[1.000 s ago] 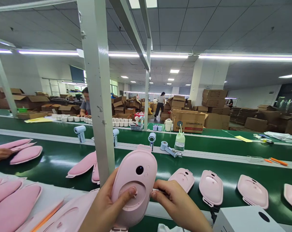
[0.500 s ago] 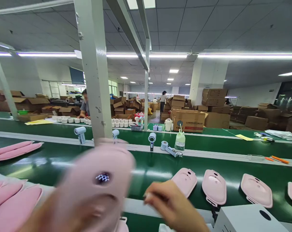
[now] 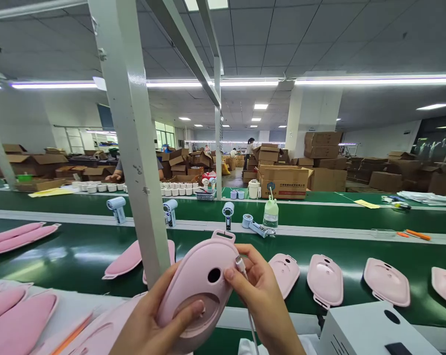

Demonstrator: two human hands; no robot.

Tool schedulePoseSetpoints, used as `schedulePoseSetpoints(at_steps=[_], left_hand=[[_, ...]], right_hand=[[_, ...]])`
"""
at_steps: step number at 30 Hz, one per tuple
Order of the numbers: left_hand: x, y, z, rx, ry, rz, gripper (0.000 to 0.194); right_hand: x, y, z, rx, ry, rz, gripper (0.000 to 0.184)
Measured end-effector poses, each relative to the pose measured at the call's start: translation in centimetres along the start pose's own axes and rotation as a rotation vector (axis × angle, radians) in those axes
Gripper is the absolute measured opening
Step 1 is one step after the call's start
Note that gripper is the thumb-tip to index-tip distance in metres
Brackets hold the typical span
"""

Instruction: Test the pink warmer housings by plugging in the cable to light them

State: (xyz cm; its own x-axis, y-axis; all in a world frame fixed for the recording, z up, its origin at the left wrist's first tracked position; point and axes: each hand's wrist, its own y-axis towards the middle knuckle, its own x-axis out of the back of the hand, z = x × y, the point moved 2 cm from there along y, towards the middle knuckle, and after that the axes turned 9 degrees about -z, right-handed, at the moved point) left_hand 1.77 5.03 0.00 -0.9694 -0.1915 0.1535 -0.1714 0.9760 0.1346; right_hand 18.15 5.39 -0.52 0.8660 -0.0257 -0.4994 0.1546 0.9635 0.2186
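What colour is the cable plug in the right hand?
The plug in the right hand is white, seen best in the current head view.

The pale pink shell (image 3: 198,266), rounded and smooth, tilts in the left hand (image 3: 154,315), its slotted tab pointing up and away. Its face shows a black oval window above a rounded recess, partly under that hand's thumb. The white cable (image 3: 251,323) hangs below its plug, between the right hand's (image 3: 261,296) fingers at the shell's edge.
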Motion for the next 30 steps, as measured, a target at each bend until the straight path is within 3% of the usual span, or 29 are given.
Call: schedulePoseSetpoints(at_steps=[5, 10, 14, 19, 30], left_hand=[[-0.8, -0.1, -0.1, -0.012, 0.023, 0.065, 0.071], [-1.3, 0.1, -0.1, -0.049, -0.031, 0.067, 0.071], [-1.6, 0.5, 0.5, -0.058, -0.031, 0.147, 0.066], [-2.3, 0.6, 1.1, -0.088, 0.015, 0.192, 0.06], [-3.5, 0.1, 0.8, 0.011, -0.059, 0.17, 0.071]], right_hand=[[1.1, 0.1, -0.1, -0.035, -0.04, -0.07, 0.043], [1.9, 0.4, 0.6, 0.018, -0.057, -0.131, 0.043], [2.8, 0.7, 1.5, 0.045, -0.064, -0.186, 0.041], [3.1, 0.8, 1.7, 0.039, -0.072, -0.172, 0.039], [2.7, 0.9, 1.5, 0.028, -0.089, -0.122, 0.036]])
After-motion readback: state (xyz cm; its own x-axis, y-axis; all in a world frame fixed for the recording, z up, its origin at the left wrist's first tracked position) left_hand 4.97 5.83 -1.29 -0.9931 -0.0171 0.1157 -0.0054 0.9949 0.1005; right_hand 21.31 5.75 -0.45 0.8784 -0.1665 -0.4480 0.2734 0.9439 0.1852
